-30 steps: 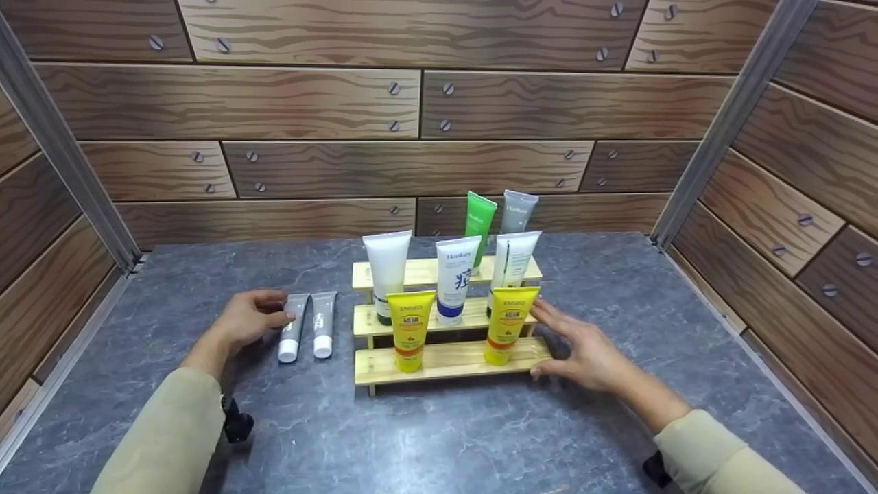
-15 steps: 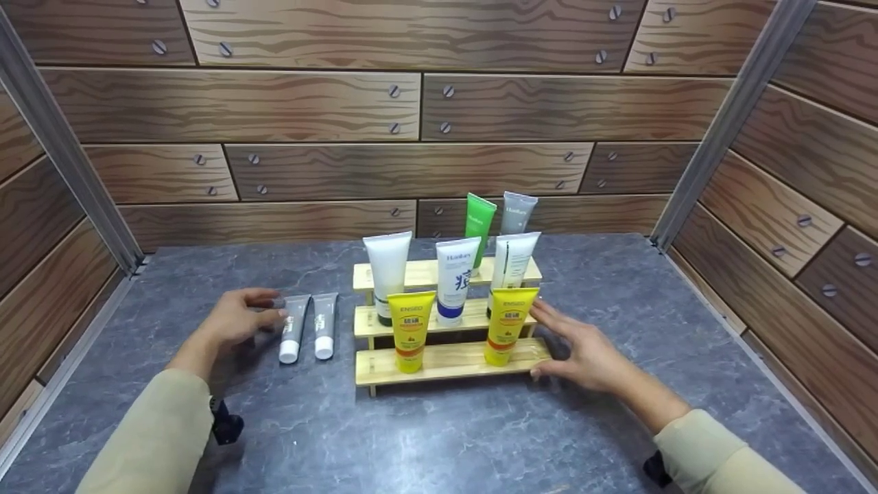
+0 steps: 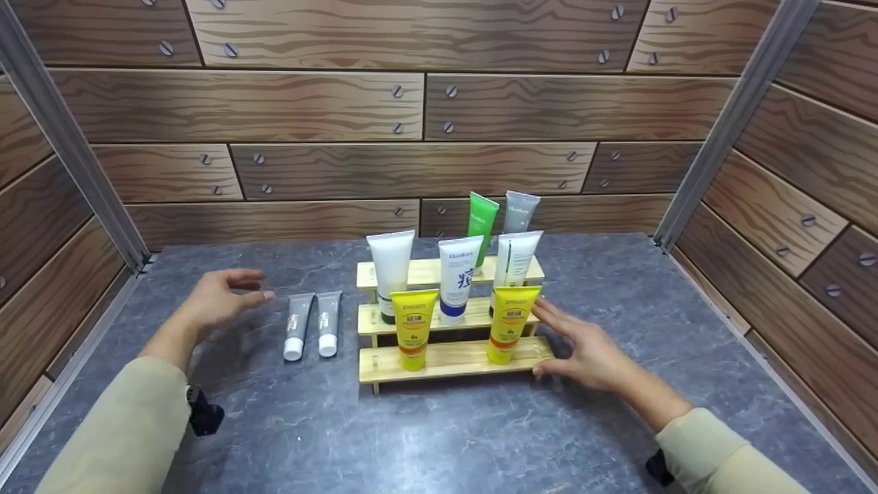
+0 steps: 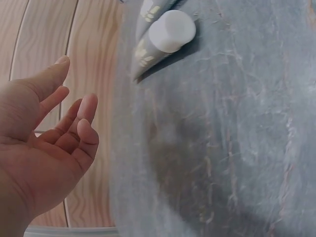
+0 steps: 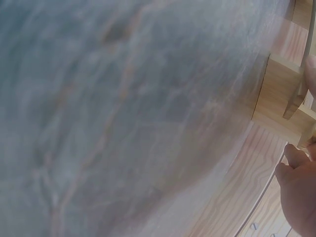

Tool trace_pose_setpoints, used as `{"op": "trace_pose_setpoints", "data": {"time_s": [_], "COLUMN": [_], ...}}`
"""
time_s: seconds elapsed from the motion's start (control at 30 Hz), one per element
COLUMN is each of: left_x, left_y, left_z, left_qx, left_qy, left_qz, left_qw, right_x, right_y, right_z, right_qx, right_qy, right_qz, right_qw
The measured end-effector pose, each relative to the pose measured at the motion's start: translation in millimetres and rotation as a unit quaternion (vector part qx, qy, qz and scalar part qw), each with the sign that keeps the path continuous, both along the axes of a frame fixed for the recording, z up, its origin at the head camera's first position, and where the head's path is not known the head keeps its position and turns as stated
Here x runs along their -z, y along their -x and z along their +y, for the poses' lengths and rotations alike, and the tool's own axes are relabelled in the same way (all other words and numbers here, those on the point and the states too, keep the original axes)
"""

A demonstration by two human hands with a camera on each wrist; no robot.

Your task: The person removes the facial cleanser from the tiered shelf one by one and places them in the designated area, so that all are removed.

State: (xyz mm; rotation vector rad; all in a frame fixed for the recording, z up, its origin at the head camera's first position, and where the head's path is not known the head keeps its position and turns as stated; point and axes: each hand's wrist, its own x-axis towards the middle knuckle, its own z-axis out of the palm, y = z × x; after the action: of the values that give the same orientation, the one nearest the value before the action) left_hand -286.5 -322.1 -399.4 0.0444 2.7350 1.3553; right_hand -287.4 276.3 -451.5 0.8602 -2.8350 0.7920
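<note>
Head cam: L fingers [image 3: 243, 275] wide nr 2 grey tubes [image 3: 298, 326]; R fingers [image 3: 557, 319] wide, touching wood rack [image 3: 456, 361].

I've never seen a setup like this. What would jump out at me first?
Probably the two bright yellow tubes standing on the front step of the wooden stand, with a vivid green tube on its top step. Next, perhaps, the two grey tubes lying on the table between the stand and the person's left hand, while the right hand touches the stand's right end.
</note>
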Motion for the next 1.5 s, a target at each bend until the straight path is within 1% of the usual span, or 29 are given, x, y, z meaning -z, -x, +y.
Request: {"op": "trace_pose_setpoints", "data": {"time_s": [0.17,0.33,0.53,0.67,0.77,1.0,1.17,1.27,1.37,1.5], "left_x": [-10.9,-26.7,-53.5,-74.3,-90.0,-128.2,-151.0,-162.3,-171.4,-178.0], "left_y": [-1.9,-4.0,-4.1,-5.3,-5.7,-5.6,0.5,6.1,11.1,15.6], "left_z": [4.7,12.6,25.7,36.4,46.3,77.6,104.6,122.7,141.3,165.8], "left_qx": [0.008,0.019,0.028,0.037,0.047,0.073,0.097,0.115,0.135,0.156], "left_qy": [-0.007,-0.004,-0.003,-0.001,0.002,0.011,0.022,0.033,0.036,0.027], "left_qz": [-0.001,0.012,0.047,0.050,0.063,0.108,0.133,0.150,0.150,0.143], "left_qw": [0.9999,0.9997,0.9985,0.9981,0.9969,0.9914,0.9861,0.9814,0.9788,0.9770], "right_x": [2.4,1.5,-1.0,-1.8,-1.5,0.6,1.6,0.2,-1.2,-1.5], "right_y": [0.0,-0.1,-0.2,-0.4,-0.1,0.0,-0.2,0.3,0.3,-1.5], "right_z": [1,0,0,0,-1,0,1,0,0,0], "right_qx": [-0.011,-0.002,0.001,0.000,-0.004,-0.013,-0.012,-0.008,-0.007,-0.007], "right_qy": [0.006,0.003,0.000,-0.001,0.001,0.007,0.006,0.005,0.005,0.003], "right_qz": [0.016,0.006,-0.005,-0.011,-0.009,0.008,0.004,-0.003,-0.005,-0.016], "right_qw": [0.9998,1.0000,1.0000,0.9999,0.9999,0.9999,0.9999,1.0000,1.0000,0.9998]}}
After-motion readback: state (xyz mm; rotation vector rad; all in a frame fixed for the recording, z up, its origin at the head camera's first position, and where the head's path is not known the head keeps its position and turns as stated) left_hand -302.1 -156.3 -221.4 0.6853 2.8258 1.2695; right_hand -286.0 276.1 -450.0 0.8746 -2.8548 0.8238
